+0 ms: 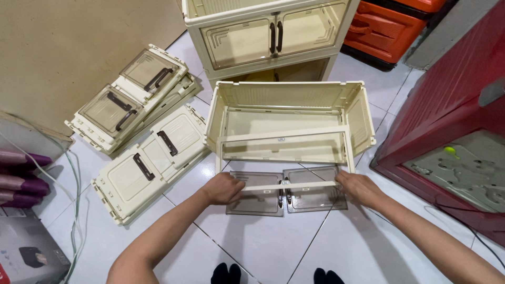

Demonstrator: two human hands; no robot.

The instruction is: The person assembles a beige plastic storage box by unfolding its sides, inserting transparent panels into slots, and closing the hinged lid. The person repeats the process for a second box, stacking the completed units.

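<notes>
A cream plastic storage box (289, 97) lies open on the white tiled floor in front of me, its front frame (284, 134) swung toward me. My left hand (223, 188) grips the left end of the frame's lower cream bar (292, 185). My right hand (357, 186) holds the right end of the same bar. Under the bar lie two smoky translucent door panels (286, 199) with dark handles, flat on the floor.
Folded cream box units (150, 158) with brown handles are stacked at the left. An assembled cream cabinet (263, 37) stands behind the open box. A red cabinet (452, 105) is at the right, orange crates (389, 29) at the back, cables (73, 210) at the left.
</notes>
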